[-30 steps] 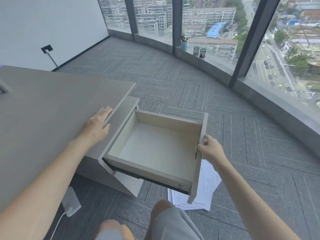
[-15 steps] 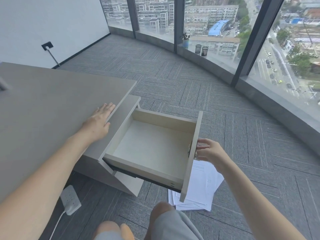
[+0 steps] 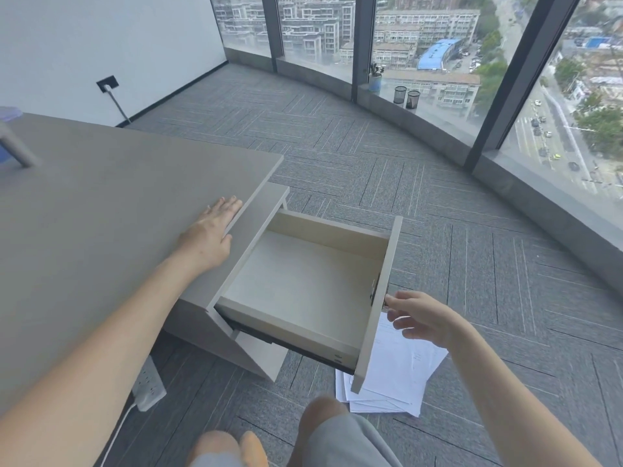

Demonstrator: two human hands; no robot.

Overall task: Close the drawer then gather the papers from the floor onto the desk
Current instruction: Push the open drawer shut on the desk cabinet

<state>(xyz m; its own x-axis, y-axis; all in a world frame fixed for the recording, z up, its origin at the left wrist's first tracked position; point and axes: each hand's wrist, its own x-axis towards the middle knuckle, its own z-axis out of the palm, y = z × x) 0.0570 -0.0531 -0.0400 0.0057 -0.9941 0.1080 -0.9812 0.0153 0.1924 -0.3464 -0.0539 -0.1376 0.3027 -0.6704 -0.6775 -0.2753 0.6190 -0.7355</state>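
While one drawer (image 3: pixel 303 291) stands pulled out from the cabinet at the worktop (image 3: pixel 101 210) right edge, empty inside, left hand (image 3: pixel 209 237) lies flat, grip open, on that edge. Right hand (image 3: pixel 421 316) grip open, fingers spread, fingertips just beside the drawer front, holding nothing. One loose pile of papers (image 3: pixel 394 379) on the floor (image 3: pixel 472 264) under the drawer front; sheet count unclear.

bare arms, grey shorts (image 3: pixel 340 443)
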